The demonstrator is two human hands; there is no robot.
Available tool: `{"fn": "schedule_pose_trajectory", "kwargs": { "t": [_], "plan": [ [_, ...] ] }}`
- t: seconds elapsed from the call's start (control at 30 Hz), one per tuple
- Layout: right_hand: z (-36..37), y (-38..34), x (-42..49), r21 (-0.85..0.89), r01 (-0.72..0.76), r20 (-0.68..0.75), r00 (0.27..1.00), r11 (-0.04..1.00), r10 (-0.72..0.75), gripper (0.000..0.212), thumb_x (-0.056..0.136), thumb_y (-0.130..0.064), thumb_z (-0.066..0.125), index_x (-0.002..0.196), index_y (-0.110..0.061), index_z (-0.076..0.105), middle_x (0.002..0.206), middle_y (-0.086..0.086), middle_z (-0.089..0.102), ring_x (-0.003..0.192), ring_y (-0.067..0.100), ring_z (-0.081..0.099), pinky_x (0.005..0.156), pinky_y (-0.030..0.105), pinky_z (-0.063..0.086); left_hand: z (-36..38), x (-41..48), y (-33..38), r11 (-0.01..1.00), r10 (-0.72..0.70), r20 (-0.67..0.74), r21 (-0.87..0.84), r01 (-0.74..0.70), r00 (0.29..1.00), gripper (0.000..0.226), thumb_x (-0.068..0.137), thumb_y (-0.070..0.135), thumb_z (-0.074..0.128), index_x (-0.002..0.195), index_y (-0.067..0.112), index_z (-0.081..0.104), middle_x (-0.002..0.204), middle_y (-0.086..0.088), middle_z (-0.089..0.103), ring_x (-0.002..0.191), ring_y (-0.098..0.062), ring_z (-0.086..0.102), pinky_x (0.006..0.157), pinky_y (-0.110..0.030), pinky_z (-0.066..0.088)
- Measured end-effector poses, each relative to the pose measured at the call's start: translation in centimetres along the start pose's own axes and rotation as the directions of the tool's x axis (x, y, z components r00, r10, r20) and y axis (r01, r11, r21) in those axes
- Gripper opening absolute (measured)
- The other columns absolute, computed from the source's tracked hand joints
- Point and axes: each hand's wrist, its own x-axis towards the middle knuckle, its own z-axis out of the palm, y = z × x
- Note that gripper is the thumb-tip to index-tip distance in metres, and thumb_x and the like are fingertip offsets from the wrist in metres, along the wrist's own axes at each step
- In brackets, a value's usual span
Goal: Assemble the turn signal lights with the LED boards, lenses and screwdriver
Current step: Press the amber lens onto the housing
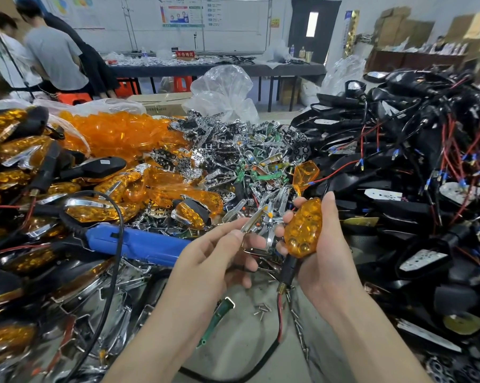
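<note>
Pinches a thin chrome piece [252, 223] between left hand [219, 252] fingers [229, 235], its shape hard to make out. Wraps right hand [326, 252] fingers [281, 231] round the amber turn signal light [302, 228], near centre, its back hidden in the palm. Blocks the tip of the blue screwdriver [139, 241], left, with the left hand.

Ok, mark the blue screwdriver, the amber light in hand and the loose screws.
blue screwdriver [139, 244]: head view, middle of its blue body.
amber light [302, 228]: head view, centre of its lens.
loose screws [262, 310]: head view, middle of the small pile.
</note>
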Motion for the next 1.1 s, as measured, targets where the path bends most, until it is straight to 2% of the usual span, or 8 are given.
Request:
{"fn": "schedule_pose_trajectory", "kwargs": {
  "t": [0.17,0.3,0.43,0.53,0.6,0.7,0.8,1.1],
  "plan": [
    [0.0,0.0,0.0,-0.006,-0.001,0.014,1.0,1.0,0.001,0.053,0.08,-0.067,0.053,0.099,-0.018,0.064,0.07,0.002,0.064,0.056,0.019,0.061,0.041,0.027,0.044,0.2,0.1,-0.3,0.999,-0.015,0.019,-0.045,0.016,1.0,0.037,0.084,0.022,0.059,0.118,0.01,0.068,0.103,-0.018,0.074,0.069,-0.015,0.061,0.054,-0.024,0.049],
    [0.2,-0.1,-0.1,0.014,-0.014,0.022,1.0,1.0,0.014,0.049,0.083,-0.063,0.054,0.097,-0.017,0.065,0.07,0.003,0.064,0.056,0.02,0.062,0.042,0.028,0.046,0.3,0.4,-0.8,0.994,-0.011,0.036,-0.104,0.014,0.999,0.031,0.083,0.015,0.059,0.108,0.006,0.074,0.106,-0.016,0.075,0.077,-0.014,0.064,0.064,-0.022,0.055],
    [0.2,0.0,-0.3,0.022,-0.052,0.049,0.997,0.998,0.051,0.044,0.097,-0.056,0.048,0.098,-0.016,0.065,0.074,0.005,0.066,0.061,0.021,0.065,0.048,0.03,0.05,0.2,0.3,-1.1,0.986,0.115,0.021,0.118,-0.117,0.993,0.033,0.086,0.024,0.06,0.115,0.011,0.07,0.106,-0.004,0.076,0.087,-0.014,0.069,0.079,-0.023,0.057],
    [0.5,-0.1,-0.4,0.004,-0.089,0.053,0.995,0.996,0.089,0.041,0.095,-0.054,0.05,0.1,-0.016,0.066,0.078,0.007,0.069,0.066,0.022,0.069,0.054,0.033,0.056,0.5,0.0,-1.4,0.892,0.248,0.008,0.389,-0.232,0.969,0.029,0.086,0.036,0.061,0.113,0.027,0.069,0.1,0.01,0.076,0.091,-0.008,0.072,0.082,-0.021,0.056],
    [0.7,0.1,-0.5,0.009,-0.105,0.065,0.992,0.994,0.104,0.038,0.094,-0.051,0.053,0.096,-0.017,0.069,0.08,0.008,0.07,0.067,0.021,0.07,0.056,0.032,0.058,0.7,-0.1,-1.6,0.834,0.307,0.011,0.478,-0.274,0.952,0.021,0.092,0.029,0.064,0.112,0.034,0.068,0.101,0.015,0.074,0.094,-0.005,0.07,0.084,-0.019,0.054],
    [0.9,0.3,-0.7,-0.005,-0.109,0.101,0.989,0.994,0.109,0.034,0.084,-0.051,0.057,0.087,-0.021,0.075,0.085,0.009,0.069,0.074,0.02,0.069,0.067,0.031,0.059,0.9,-0.1,-1.9,0.784,0.354,-0.003,0.546,-0.295,0.935,0.028,0.095,0.021,0.065,0.117,0.039,0.066,0.099,0.021,0.071,0.095,0.0,0.068,0.082,-0.012,0.051],
    [1.0,0.5,-0.8,-0.02,-0.106,0.118,0.987,0.994,0.108,0.036,0.084,-0.051,0.056,0.095,-0.02,0.073,0.091,0.012,0.069,0.08,0.022,0.068,0.073,0.033,0.057,0.8,-0.2,-1.8,0.712,0.407,0.027,0.617,-0.335,0.913,0.033,0.096,0.023,0.063,0.117,0.048,0.064,0.105,0.026,0.069,0.1,0.002,0.066,0.083,-0.011,0.05],
    [0.8,0.7,-0.7,0.017,-0.108,0.125,0.987,0.994,0.105,0.037,0.082,-0.051,0.058,0.094,-0.02,0.076,0.083,0.007,0.07,0.072,0.018,0.071,0.062,0.028,0.058,0.4,0.0,-2.2,0.677,0.423,0.06,0.643,-0.359,0.904,0.035,0.097,0.019,0.064,0.117,0.047,0.064,0.111,0.022,0.069,0.106,-0.001,0.065,0.087,-0.016,0.051]
  ]
}}
